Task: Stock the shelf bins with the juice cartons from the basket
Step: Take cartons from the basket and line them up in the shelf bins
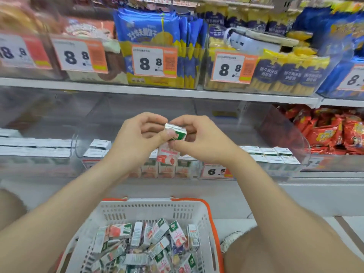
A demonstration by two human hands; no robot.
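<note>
Together left hand [136, 134] and right hand [199, 140] pinch green carton [177, 133] between them; pink carton [167, 157] apparently below.

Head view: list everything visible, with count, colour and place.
green carton: one, green and white, pinched between both hands, mid-frame
pink carton: one, pink and white, directly below the green carton; hold unclear
basket: one, white with orange handles, bottom centre
basket cartons: many, green, pink, white, piled loose in basket
shelf bins: several, clear, lower shelf, holding rows of cartons
price tags: several, white and orange, on bin fronts
snack packs: many, blue and yellow, upper shelf
red packs: many, lower shelf, right
left hand: one, fingers pinch green carton
right hand: one, fingers pinch green carton
</note>
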